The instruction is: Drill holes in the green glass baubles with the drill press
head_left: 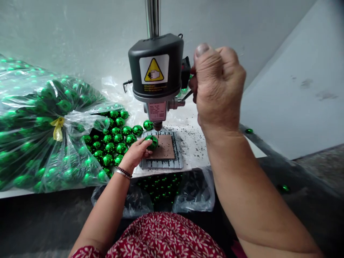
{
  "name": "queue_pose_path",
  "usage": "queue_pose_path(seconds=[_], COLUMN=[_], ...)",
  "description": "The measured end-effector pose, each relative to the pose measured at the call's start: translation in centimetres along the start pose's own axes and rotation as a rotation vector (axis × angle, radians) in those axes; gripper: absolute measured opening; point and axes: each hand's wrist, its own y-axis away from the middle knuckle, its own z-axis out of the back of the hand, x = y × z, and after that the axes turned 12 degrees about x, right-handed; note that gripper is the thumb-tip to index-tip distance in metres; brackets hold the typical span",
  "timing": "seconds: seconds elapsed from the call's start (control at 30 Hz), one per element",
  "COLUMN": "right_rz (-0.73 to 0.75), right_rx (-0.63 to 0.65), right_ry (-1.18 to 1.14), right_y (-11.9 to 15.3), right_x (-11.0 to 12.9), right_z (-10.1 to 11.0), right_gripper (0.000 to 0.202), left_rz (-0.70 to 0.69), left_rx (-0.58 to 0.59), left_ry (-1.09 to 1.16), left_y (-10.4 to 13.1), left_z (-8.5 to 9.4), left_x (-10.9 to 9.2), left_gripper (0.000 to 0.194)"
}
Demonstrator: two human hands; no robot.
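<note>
My left hand grips a shiny green ball between thumb and fingers, just left of the drill bit. Beneath it lies a square brown board on the slotted grey base of a small drill press. Raised at the right of the machine, my right hand is closed around the feed lever; its grip end is hidden in my fingers. Whether the bit touches the ball cannot be made out.
Loose green balls crowd the table left of the base. A clear plastic bag full of balls, tied with yellow ribbon, stands far left. Dark shavings litter the white table. Below its front edge hangs an open plastic bag holding balls.
</note>
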Motion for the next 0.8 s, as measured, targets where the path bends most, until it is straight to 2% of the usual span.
queue_pose_path(seconds=[0.13, 0.27, 0.37, 0.47, 0.57, 0.8], right_rz=[0.019, 0.033, 0.047, 0.058, 0.059, 0.03], right_rx=[0.015, 0.041, 0.043, 0.033, 0.03, 0.049], right_ry=[0.004, -0.017, -0.03, -0.039, -0.05, -0.027], right_y=[0.1, 0.2, 0.2, 0.3, 0.3, 0.5], right_x=[0.1, 0.1, 0.2, 0.2, 0.1, -0.1], right_z=[0.2, 0.2, 0.2, 0.2, 0.2, 0.3], right_gripper=[0.034, 0.034, 0.034, 0.042, 0.048, 0.034], left_rz=[0.014, 0.025, -0.009, -0.044, -0.08, -0.139], left_rx=[0.019, -0.018, -0.013, 0.02, -0.001, -0.029], left_ry=[-0.25, -0.398, -0.522, -0.654, -0.786, -0.928], left_y=[-0.4, -0.5, -0.6, -0.7, -0.7, -0.7], left_z=[-0.7, -1.2, -1.3, -1.3, -1.5, -2.3], left_x=[-0.5, -0.8, -0.9, -0.7, -0.7, -0.6], left_gripper=[0.033, 0.04, 0.04, 0.042, 0.045, 0.045])
